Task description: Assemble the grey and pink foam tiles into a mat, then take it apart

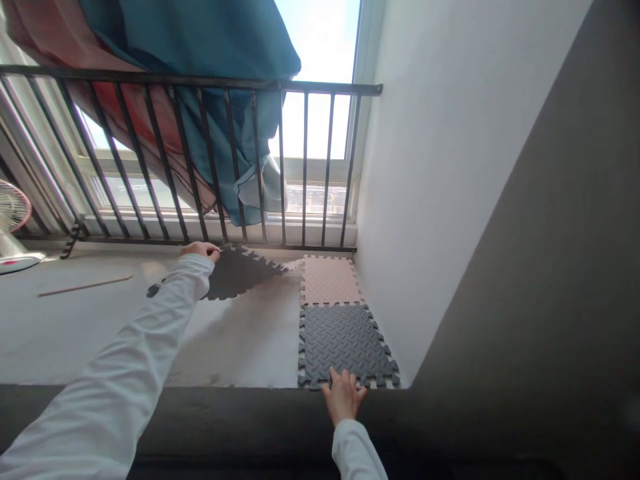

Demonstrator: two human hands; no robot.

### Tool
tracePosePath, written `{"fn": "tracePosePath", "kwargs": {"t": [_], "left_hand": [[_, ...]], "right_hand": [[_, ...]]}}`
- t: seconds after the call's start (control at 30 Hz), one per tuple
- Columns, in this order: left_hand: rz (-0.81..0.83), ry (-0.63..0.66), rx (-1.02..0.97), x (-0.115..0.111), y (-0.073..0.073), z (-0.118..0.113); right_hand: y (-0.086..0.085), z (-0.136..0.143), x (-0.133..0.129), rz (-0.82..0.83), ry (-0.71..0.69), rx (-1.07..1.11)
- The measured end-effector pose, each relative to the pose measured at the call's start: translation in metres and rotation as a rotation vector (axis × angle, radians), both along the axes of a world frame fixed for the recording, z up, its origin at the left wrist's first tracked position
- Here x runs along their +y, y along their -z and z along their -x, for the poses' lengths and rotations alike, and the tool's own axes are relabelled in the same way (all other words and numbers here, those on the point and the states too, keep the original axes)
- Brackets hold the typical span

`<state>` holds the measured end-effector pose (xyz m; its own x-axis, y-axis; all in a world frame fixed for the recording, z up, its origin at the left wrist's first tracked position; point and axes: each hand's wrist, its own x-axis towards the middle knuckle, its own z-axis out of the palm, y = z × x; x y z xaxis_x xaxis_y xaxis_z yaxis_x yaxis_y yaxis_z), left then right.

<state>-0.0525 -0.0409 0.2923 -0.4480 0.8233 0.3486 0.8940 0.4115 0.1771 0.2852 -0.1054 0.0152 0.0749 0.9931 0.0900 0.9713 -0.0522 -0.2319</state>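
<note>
My left hand [201, 251] is closed in a pinch on the edge of a dark foam mat tile [240, 270]. That tile is tilted up off the ledge near the railing, and my forearm hides part of it. Its right corner reaches toward a pink foam mat tile [331, 280] lying flat against the wall. Joined to the pink tile's near side is a dark grey foam mat tile [345, 340] with a raised tread pattern. The fingers of my right hand [344, 395] are spread and touch this grey tile's front edge.
A black railing [280, 85] runs along the window, with a blue and red curtain [200, 47] behind it. On the white ledge [240, 347] lies a thin brown stick [85, 287]. A fan [13, 213] stands at far left. The white wall [430, 167] bounds the right side.
</note>
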Motion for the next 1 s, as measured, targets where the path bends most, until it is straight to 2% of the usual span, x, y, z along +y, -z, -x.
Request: {"fn": "tracePosePath", "kwargs": {"t": [0.07, 0.13, 0.2, 0.3, 0.4, 0.5, 0.6, 0.67, 0.8, 0.87, 0.93, 1.0], "left_hand": [[-0.071, -0.014, 0.013, -0.009, -0.008, 0.014], [-0.186, -0.001, 0.048, -0.021, -0.009, 0.023], [-0.317, 0.032, 0.085, -0.037, -0.004, 0.027], [-0.47, 0.076, 0.092, -0.066, 0.013, 0.027], [-0.57, 0.043, 0.071, -0.1, 0.036, 0.029], [-0.613, -0.066, 0.016, -0.134, 0.064, 0.036], [-0.58, -0.138, -0.09, -0.162, 0.098, 0.044], [-0.538, -0.116, -0.22, -0.174, 0.123, 0.043], [-0.5, 0.079, -0.617, -0.187, 0.171, 0.017], [-0.458, 0.159, -0.711, -0.19, 0.188, -0.002], [-0.36, 0.182, -0.652, -0.189, 0.201, -0.02], [-0.214, 0.184, -0.495, -0.186, 0.209, -0.035]], "right_hand": [[0.0, 0.001, 0.001, -0.001, -0.002, -0.013], [0.0, 0.001, 0.001, 0.0, -0.006, -0.028], [-0.001, 0.001, 0.002, 0.0, -0.012, -0.043], [-0.001, 0.001, 0.001, -0.005, -0.016, -0.064], [-0.001, 0.002, 0.0, 0.004, -0.014, -0.084], [-0.001, 0.002, 0.001, 0.007, -0.026, -0.101], [-0.002, 0.003, 0.002, 0.006, -0.038, -0.11], [-0.002, 0.003, 0.002, 0.015, -0.037, -0.113], [0.0, 0.003, 0.003, 0.016, -0.034, -0.121], [0.001, 0.003, 0.003, 0.015, -0.038, -0.127], [0.002, 0.002, 0.004, 0.02, -0.04, -0.131], [0.003, 0.002, 0.004, 0.025, -0.038, -0.129]]}}
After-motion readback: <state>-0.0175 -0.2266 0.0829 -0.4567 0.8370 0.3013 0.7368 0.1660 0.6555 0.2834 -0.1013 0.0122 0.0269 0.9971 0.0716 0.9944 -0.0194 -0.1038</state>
